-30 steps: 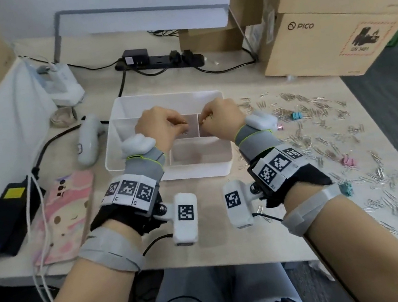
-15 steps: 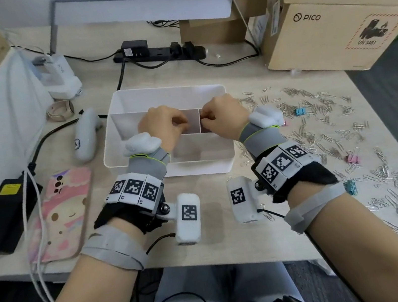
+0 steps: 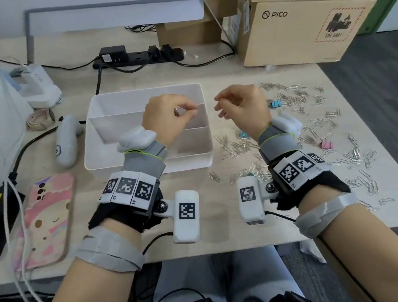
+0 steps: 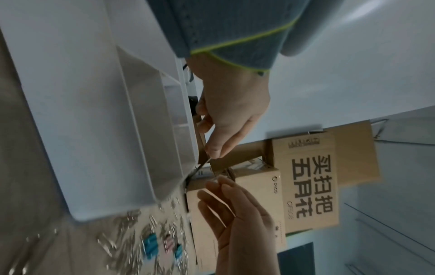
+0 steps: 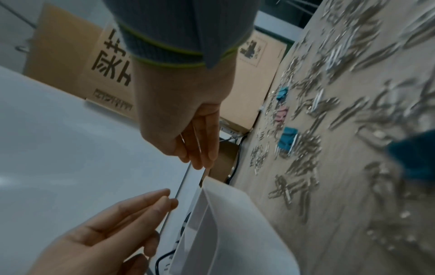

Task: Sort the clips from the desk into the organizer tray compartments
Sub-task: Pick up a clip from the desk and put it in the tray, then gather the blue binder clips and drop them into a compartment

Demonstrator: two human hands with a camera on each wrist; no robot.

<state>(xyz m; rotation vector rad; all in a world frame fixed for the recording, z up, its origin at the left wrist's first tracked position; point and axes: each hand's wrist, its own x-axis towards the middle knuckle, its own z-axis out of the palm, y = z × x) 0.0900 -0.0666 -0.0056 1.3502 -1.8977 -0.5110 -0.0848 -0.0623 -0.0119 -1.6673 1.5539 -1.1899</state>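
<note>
Hovering above the organizer tray (image 3: 98, 131), our left hand (image 3: 168, 119) pinched something thin. Our right hand (image 3: 240, 106), beside the paper clips (image 3: 299, 106), hung loosely curled, holding nothing visible.

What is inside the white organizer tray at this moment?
The organizer tray shows only white dividers and bare compartment floors; no clips are visible inside. The left hand hovers above it and covers part of the right compartments, so that part cannot be checked.

Head view bright and even; wrist views dim, motion-blurred.
</note>
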